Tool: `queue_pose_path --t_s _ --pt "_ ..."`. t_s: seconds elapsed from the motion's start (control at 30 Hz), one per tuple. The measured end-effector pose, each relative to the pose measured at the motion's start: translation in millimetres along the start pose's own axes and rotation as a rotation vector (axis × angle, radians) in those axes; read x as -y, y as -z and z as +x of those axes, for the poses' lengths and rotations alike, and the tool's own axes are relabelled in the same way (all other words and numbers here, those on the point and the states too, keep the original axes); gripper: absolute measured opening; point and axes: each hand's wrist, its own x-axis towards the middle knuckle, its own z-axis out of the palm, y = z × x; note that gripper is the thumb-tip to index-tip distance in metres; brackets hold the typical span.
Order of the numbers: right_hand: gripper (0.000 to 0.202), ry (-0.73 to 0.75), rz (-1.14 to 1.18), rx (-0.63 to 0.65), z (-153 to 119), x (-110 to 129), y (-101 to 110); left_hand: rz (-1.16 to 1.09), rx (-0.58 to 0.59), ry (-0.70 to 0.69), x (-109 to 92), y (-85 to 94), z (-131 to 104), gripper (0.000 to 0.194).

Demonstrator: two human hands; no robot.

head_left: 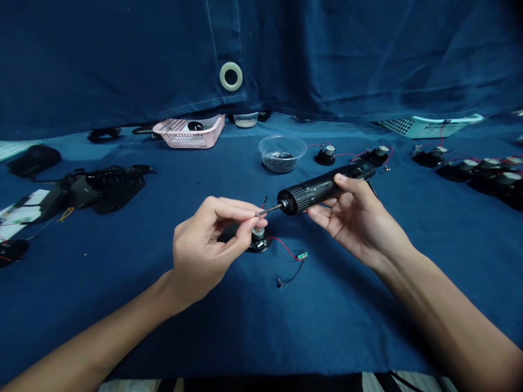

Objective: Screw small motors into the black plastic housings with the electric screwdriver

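My right hand [355,218] is wrapped round a black electric screwdriver [314,189], held nearly level with its bit [271,209] pointing left. The thumb and forefinger of my left hand [212,245] pinch at the tip of that bit; anything small between them, such as a screw, is hidden by the fingertips. Below and behind these fingers lies a round black part with a silver motor [259,235], partly covered by my left hand. A red wire runs from it to a small green circuit board [302,256], and a dark wire leads on to a little spring-like contact [280,282].
Beyond the screwdriver stands a clear bowl [281,152] of small dark pieces. A pink basket [192,133] and a turquoise basket [437,126] sit farther back. Several wired motor parts [469,169] line the right; black casings [114,188] lie left. A blue curtain [122,60] hangs behind.
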Motion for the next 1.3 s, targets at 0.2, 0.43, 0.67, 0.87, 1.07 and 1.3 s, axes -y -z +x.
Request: queue_pose_path --t_s 0.2,0.43,0.67,0.87,1.07,1.3 --pt "0.016 0.009 0.011 -0.027 -2.0 -0.1 -3.5 0.057 0.010 -0.067 3.7 2.3 0.6 0.022" --pt "0.018 0.017 -0.013 -0.055 -3.0 -1.8 -4.4 0.093 -0.013 -0.102 6.3 1.4 0.0 0.023" --pt "0.018 -0.012 -0.054 -0.066 -2.2 -3.6 -1.9 0.085 0.062 -0.075 7.8 4.1 4.1 0.020" --pt "0.022 -0.047 -0.073 -0.038 -0.3 -6.6 0.5 0.096 0.074 -0.069 12.4 6.3 1.6 0.017" --pt "0.023 -0.063 -0.048 -0.062 3.2 -5.3 3.1 0.073 0.192 -0.017 11.7 28.4 34.4 0.026" --pt "0.024 -0.026 -0.036 -0.134 8.4 5.8 16.2 0.597 1.064 -0.047 14.5 38.7 90.1 0.032"
